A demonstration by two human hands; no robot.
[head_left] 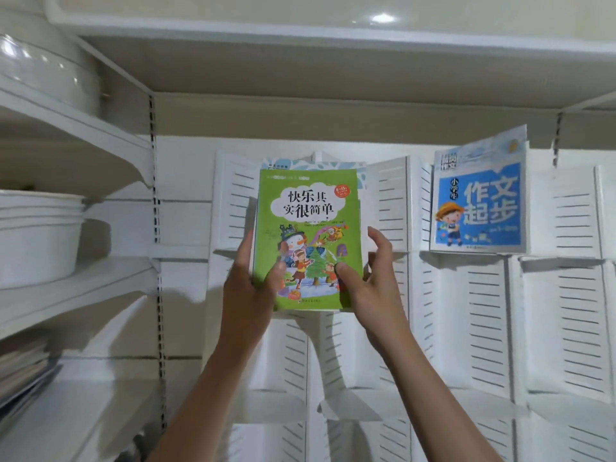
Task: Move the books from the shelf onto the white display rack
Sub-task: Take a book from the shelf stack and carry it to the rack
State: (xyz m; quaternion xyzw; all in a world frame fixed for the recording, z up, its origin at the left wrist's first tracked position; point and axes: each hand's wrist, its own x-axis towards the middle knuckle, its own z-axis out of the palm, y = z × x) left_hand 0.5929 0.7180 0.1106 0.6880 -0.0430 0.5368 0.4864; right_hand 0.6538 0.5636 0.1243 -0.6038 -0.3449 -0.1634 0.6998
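Fingers (245, 251) of the left hand (248, 288) and the thumb of the right hand (370, 288) grasp the green book (308, 228), its cover showing a white cloud title and cartoon children, upright at frame centre against the white display rack (483, 311), another book behind it.

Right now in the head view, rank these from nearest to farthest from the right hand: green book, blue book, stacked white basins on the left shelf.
1. Green book: gripped by the right hand, thumb on its cover.
2. Blue book: up and to the right, standing in the white display rack.
3. Stacked white basins: far left, on the side shelf.
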